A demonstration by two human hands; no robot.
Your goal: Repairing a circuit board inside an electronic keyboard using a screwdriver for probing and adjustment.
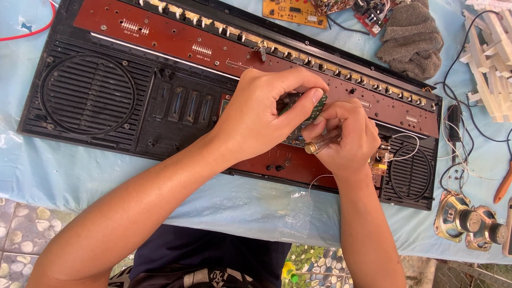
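Note:
An opened black keyboard casing [96, 101] lies face down on a light blue cloth, with a long brown circuit board [176, 40] along its far side. My left hand [266, 109] pinches a small green circuit board [312, 106] over the casing's middle. My right hand [344, 136] is closed around a screwdriver with a clear amber handle [320, 144], right beside the green board. The screwdriver's tip is hidden behind my fingers.
Two loose speakers [469, 221] lie at the right front. White keys [493, 64] are stacked at the far right, with black wires beside them. A grey cloth [413, 40] and small circuit boards [293, 10] sit at the back. An orange-handled tool [503, 184] lies at the right edge.

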